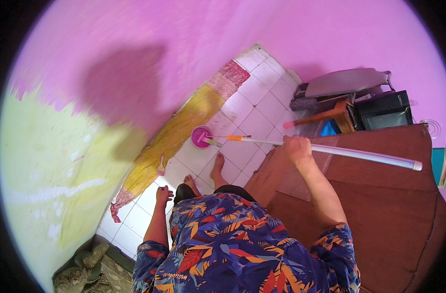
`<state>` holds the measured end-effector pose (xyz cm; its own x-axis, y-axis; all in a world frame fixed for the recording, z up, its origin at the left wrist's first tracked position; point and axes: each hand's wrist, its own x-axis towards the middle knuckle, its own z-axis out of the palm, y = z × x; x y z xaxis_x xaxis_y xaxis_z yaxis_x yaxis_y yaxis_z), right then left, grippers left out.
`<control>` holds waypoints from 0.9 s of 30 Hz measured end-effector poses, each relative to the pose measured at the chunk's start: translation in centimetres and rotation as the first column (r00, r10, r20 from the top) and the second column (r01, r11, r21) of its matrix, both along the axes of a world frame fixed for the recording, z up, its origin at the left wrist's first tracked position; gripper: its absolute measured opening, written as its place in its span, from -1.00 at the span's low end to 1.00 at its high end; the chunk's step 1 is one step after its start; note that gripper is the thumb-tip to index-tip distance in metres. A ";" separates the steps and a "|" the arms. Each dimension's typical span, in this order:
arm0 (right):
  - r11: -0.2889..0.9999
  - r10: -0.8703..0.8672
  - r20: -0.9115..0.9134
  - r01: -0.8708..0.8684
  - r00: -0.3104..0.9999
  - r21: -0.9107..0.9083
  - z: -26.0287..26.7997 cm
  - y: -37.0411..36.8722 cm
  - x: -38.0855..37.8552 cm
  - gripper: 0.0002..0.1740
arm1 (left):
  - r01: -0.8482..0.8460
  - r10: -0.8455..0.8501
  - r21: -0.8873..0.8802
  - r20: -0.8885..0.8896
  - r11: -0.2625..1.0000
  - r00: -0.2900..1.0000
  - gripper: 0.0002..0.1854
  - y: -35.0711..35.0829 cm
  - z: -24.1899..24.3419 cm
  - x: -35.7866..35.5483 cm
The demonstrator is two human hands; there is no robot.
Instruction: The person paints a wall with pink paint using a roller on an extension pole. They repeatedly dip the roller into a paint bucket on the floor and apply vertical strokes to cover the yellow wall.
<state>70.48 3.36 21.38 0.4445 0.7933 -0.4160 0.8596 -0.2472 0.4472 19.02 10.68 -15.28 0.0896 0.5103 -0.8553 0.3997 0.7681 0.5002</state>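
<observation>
My right hand (298, 148) is closed around a long pale pole (366, 155), held across and above the brown-covered surface. At the pole's left end is an orange grip (234, 137), from which a thin metal rod runs toward a bucket of pink paint (202, 146) on the tiled floor. Inside the bucket's rim a paint-coated roller partly shows, and a stick-like handle (212, 142) leans over the edge. My left hand (164, 194) hangs at my side, empty, with fingers loosely curled and slightly apart. Near it, a paintbrush (161, 166) lies on the yellow cloth.
Yellow cloth (193, 113) runs along the foot of the wall, which is part pink (208, 47), part yellow-green (36, 154). Right: a large brown-covered surface (384, 216), wooden furniture (342, 113), a black box (382, 110) and a grey padded piece (347, 84). Patterned fabric (114, 273) lies lower left.
</observation>
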 end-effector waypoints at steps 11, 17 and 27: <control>0.999 -0.038 -0.049 0.037 0.998 -0.019 -5.6 -0.5 -1.2 -0.75 | 0.055 -0.056 0.010 0.026 0.998 0.998 -0.55 -0.4 -1.4 1.4; 0.999 0.045 0.011 -0.045 0.999 -0.021 0.1 0.3 0.1 -0.77 | 0.010 -0.011 -0.020 -0.045 1.000 0.999 -0.57 -1.0 -0.9 0.7; 0.999 0.019 -0.075 -0.016 0.997 0.040 -6.9 -0.6 -0.9 -0.78 | 0.028 -0.028 -0.039 0.003 0.999 1.000 -0.60 -1.2 -0.9 -0.4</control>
